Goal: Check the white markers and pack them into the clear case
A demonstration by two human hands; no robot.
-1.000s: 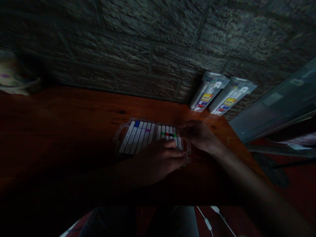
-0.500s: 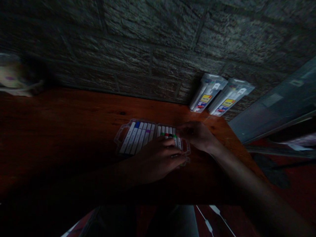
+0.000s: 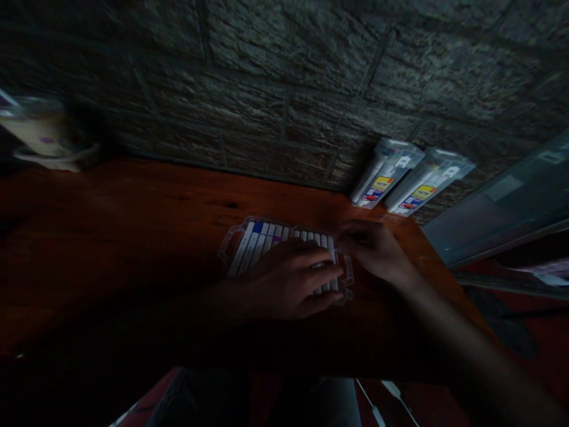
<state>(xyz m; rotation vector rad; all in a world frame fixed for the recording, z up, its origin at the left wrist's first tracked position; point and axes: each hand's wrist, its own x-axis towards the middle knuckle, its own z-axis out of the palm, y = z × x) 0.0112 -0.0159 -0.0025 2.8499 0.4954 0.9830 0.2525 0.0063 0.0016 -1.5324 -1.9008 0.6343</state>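
Head view: case (image 3: 227,238) holds markers (image 3: 254,248); left fingers (image 3: 326,274) spread atop, right fingers (image 3: 358,227), hold unclear.

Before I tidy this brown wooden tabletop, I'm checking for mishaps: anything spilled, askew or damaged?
Nothing stands out. White markers lie in rows in the open, clear plastic case, partly hidden by the left hand; two translucent, yellow-labelled boxes stand side by side.
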